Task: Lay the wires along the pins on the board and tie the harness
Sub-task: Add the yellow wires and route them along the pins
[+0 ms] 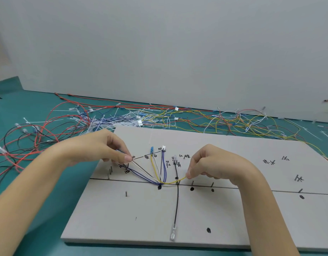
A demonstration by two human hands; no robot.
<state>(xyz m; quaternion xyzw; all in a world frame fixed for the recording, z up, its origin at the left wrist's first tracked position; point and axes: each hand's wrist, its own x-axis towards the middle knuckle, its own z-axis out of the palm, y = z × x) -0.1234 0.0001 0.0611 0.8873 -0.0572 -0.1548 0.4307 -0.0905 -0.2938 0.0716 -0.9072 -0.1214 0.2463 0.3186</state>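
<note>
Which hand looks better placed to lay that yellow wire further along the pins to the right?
Probably the right hand: it already pinches the yellow wire's free end beside the next pins. The left hand holds the white wires far left.

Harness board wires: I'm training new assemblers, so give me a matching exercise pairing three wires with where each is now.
1. yellow wire
2. black wire
3. white wire

A. pinched by left hand
B. runs toward the board's near edge, clear terminal at its end
C. pinched by right hand

Pairs: 1-C, 2-B, 3-A
</note>
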